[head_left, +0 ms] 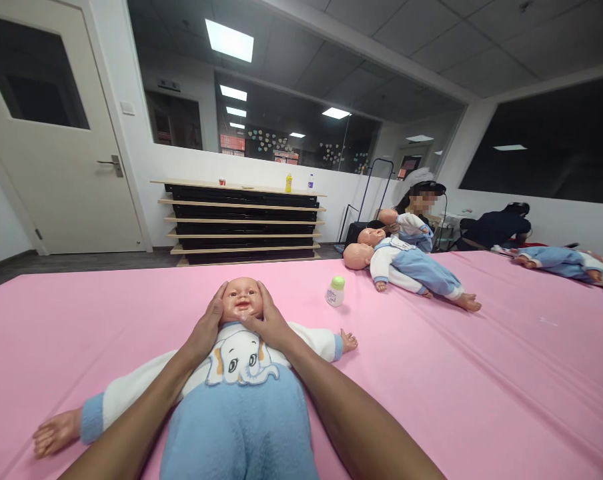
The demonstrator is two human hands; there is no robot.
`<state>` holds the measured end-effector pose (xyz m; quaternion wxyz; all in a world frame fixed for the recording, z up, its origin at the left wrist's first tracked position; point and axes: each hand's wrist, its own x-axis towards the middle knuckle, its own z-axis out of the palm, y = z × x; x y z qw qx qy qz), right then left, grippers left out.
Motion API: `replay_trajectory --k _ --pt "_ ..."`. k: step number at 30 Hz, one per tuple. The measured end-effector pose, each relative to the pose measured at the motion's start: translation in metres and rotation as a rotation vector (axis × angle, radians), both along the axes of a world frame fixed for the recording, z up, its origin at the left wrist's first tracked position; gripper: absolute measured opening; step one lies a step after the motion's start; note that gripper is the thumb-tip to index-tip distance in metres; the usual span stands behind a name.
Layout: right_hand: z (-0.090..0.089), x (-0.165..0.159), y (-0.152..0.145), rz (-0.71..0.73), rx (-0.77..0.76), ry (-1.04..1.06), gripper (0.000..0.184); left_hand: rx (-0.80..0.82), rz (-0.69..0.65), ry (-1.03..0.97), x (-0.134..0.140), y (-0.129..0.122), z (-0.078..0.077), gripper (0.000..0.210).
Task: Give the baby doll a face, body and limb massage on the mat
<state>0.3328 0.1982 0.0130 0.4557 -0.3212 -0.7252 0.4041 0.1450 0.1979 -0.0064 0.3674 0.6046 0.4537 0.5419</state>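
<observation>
Fingers (263, 298) run up along both sides of the head (242, 300), and they look held close together rather than spread, nothing pinched between them, though the far tips curl past the temples and I cannot tell how they finish. Left hand (210, 329) flat to one cheek, right hand (267, 325) cupping the other, its thumb tucked in near the chin: a neat two-sided frame!

So where do we stand? Both hands are in place, and that contact looks complete; the release is not yet made. How hard they press, no telling from this angle. Out to the right, the green-capped bottle (335, 293) stands upright with its cap on, well apart from both hands.

And the doll (238, 393) itself: flat on its back on the pink cover (431, 373), right in front of the wearer, head at the far end, legs running off the bottom edge of view. Bald, glossy head, eyes open, mouth in a smile. It's fully dressed up top, white sleeves flung wide with blue cuffs, an elephant motif (242, 360) across the chest, fuzzy blue trousers (239, 433) below, bare hands showing at either side.
</observation>
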Motion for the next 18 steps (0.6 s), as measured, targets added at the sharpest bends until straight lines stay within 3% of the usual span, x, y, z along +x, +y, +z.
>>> replay_trajectory --k 8,14,18 --pt "-0.004 0.000 0.005 0.005 -0.021 0.014 0.086 -0.019 0.011 0.135 0.004 -0.009 0.014 0.093" --pt "0.004 0.000 0.001 -0.043 -0.076 -0.024 0.070 -0.012 0.016 0.078 0.002 -0.006 0.008 0.075" --pt "0.004 0.000 -0.001 -0.033 -0.029 -0.013 0.088 -0.007 0.014 0.026 0.001 -0.002 0.002 0.070"
